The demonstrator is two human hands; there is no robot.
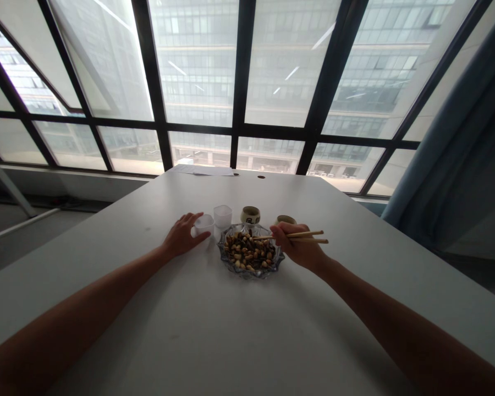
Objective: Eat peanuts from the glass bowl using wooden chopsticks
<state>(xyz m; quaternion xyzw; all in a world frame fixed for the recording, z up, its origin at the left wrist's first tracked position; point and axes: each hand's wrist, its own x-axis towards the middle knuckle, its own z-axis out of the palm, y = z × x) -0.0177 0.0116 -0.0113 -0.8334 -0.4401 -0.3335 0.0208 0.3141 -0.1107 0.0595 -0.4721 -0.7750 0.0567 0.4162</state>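
A scalloped glass bowl (251, 273) full of mixed nuts and dark seeds (247, 250) stands on the table. My right hand (299, 247) grips a pair of wooden chopsticks (307, 237), whose tips reach into the far part of the bowl. Left of the bowl, my left hand (183, 235) is curved round a small clear plastic cup (205, 224), thumb on the near side and fingers on the far side. A second translucent plastic cup (223, 215) stands just beyond it. Whether anything lies inside either cup is too faint to make out.
Behind the bowl stands a small ceramic cup (251, 215) with dark lettering; another ceramic cup (286, 219) is partly hidden by my right hand. White papers (204, 170) lie at the far edge of the white table (214, 330). Windows and a blue curtain (449, 132) surround it.
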